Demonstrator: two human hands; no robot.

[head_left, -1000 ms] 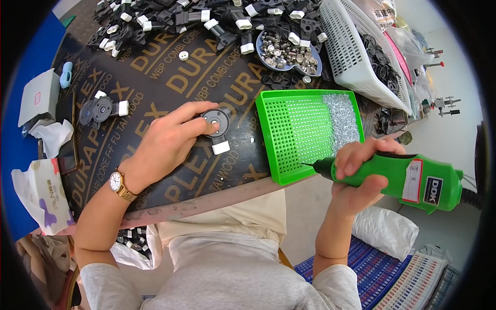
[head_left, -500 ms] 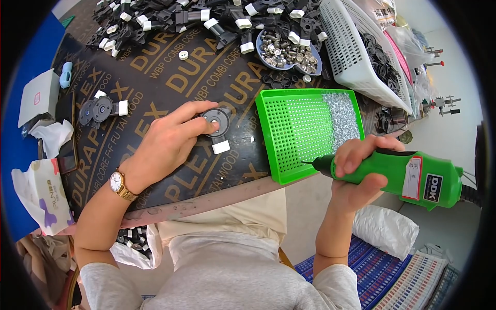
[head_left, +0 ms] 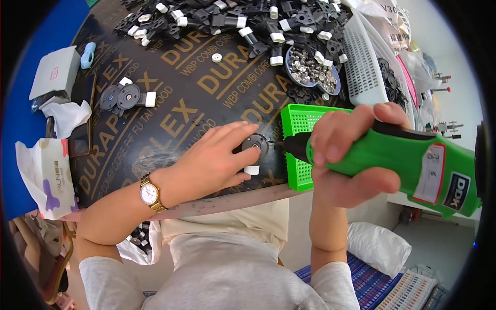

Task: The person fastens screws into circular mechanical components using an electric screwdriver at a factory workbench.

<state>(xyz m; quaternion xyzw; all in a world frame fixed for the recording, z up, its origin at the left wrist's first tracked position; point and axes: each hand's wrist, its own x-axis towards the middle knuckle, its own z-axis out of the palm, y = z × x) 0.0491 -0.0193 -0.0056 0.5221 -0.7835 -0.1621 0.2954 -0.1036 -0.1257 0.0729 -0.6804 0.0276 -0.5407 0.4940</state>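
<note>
My left hand point(head_left: 209, 160) rests on the dark tabletop, its fingers bent over a black round plastic part point(head_left: 262, 148) with a white end piece point(head_left: 252, 170). Index finger and thumb lie on and beside the part, hiding some of it. In my right hand point(head_left: 345, 150) is a green electric screwdriver point(head_left: 390, 157), gripped around its body and held almost level. Its thin bit points left, at the part's right side; whether the tip touches cannot be made out. Under the screwdriver sits a green tray point(head_left: 298, 174) with rows of holes, partly covered.
Far left lies another black double-disc part point(head_left: 121, 98), near a white box point(head_left: 54, 72), a phone point(head_left: 83, 137) and a tissue pack point(head_left: 44, 178). Black parts with white ends point(head_left: 248, 39) are heaped at the back, beside a bowl of metal pieces point(head_left: 312, 70) and a white basket point(head_left: 363, 72).
My right hand has brought the screwdriver up and left, from over the tray to the part. My left hand still holds the part, now nearer the tray. The view has shifted somewhat.
</note>
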